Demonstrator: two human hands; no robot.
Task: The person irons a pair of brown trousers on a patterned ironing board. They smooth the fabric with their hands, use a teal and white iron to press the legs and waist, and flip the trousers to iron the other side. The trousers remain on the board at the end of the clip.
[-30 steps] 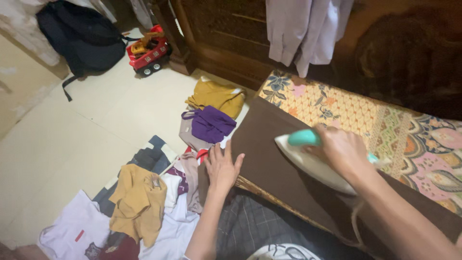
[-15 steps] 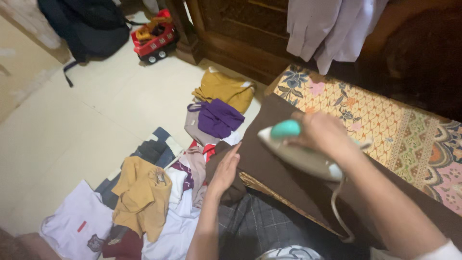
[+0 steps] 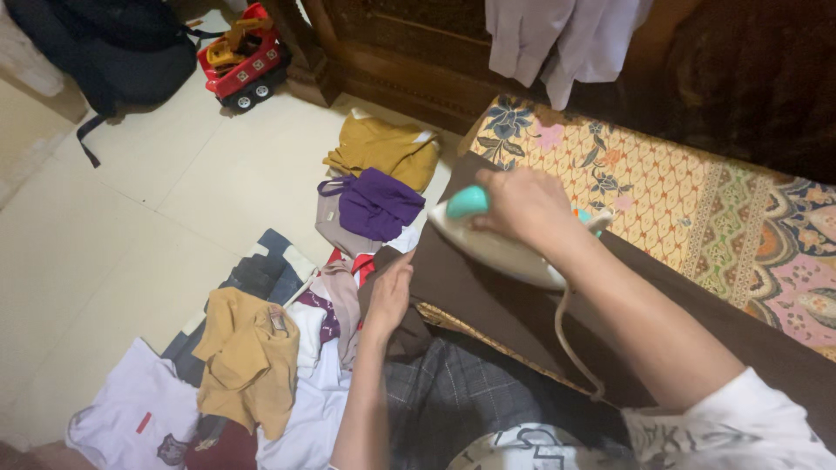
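My right hand (image 3: pixel 522 204) grips the teal handle of a white clothes iron (image 3: pixel 488 248), which rests on a dark brown garment (image 3: pixel 488 300) near its left end. The brown garment lies spread over a low board covered in patterned batik cloth (image 3: pixel 679 200). My left hand (image 3: pixel 389 296) presses flat against the garment's hanging left edge, fingers together, holding the fabric down. The iron's cord (image 3: pixel 570 344) trails back toward my lap.
On the floor to the left lie heaps of clothes: a purple piece (image 3: pixel 376 202), a mustard one (image 3: pixel 383 148), a tan shirt (image 3: pixel 251 357) and white shirts (image 3: pixel 131 418). A red toy truck (image 3: pixel 239 57) and a black backpack (image 3: pixel 122 43) sit farther back. Pale garments (image 3: pixel 557 35) hang on dark wooden furniture.
My right hand has slid the iron leftward along the brown garment toward its end. My left hand moved from the top of the fabric down to its hanging edge.
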